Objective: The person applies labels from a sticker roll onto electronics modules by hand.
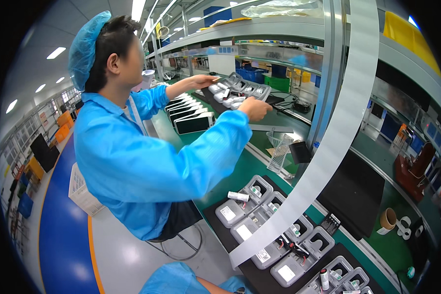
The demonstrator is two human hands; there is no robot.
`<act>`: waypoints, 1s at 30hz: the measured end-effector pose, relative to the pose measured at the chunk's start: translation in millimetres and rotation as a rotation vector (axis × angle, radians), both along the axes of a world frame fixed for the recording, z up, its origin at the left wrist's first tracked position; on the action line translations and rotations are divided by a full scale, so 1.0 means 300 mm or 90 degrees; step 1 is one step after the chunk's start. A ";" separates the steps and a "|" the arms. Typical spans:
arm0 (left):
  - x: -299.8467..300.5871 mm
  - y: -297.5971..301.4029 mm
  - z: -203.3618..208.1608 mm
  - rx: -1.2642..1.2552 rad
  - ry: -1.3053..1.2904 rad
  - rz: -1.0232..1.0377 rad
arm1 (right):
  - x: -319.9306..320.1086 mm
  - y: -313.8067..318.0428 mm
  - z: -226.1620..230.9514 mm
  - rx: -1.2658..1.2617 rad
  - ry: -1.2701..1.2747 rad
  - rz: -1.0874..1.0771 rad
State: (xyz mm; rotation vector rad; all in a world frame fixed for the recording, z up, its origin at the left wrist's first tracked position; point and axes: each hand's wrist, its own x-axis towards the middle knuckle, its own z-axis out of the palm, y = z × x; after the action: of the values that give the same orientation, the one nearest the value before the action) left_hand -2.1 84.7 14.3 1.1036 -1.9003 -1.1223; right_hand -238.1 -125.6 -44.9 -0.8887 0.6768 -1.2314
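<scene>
Own hands out of frame below 6 o'clock; only blue sleeve (181,279) shows, so how open they are, or what they hold, cannot tell. Nearest work: grey housings (252,230) in rows on black mat (250,274), 5 o'clock. Best lift one housing squarely, red wires clear. Co-worker's hand (255,108) on tray (240,90), 12 o'clock.

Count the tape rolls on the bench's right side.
3: a brown roll standing on edge, and two white rolls just right of it. More may be hidden beyond the frame.
</scene>
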 end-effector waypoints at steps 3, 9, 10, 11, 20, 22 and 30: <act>0.035 0.006 0.003 -0.005 0.001 0.018 | -0.030 0.039 -0.008 0.003 -0.002 -0.010; 0.142 0.052 -0.094 -0.010 0.154 0.083 | -0.001 0.097 -0.014 0.037 0.001 -0.007; 0.135 0.040 -0.122 -0.002 0.176 0.097 | -0.015 0.097 -0.035 0.039 0.006 -0.011; 0.127 0.026 -0.151 0.008 0.177 0.089 | -0.030 0.097 -0.057 0.042 0.011 -0.015; 0.116 0.016 -0.182 -0.006 0.159 0.037 | -0.131 0.268 -0.059 0.102 0.146 -0.110; 0.109 0.010 -0.196 -0.005 0.170 0.047 | -0.147 0.256 -0.090 0.121 0.142 -0.104; 0.085 -0.012 -0.212 0.019 0.160 0.040 | -0.185 0.183 -0.014 -0.011 0.295 -0.093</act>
State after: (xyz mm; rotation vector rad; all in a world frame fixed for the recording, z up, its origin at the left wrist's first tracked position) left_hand 23.5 81.1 -49.1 0.9797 -1.6488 -1.1968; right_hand -293.7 -70.7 -49.0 -1.1710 1.1161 -1.1679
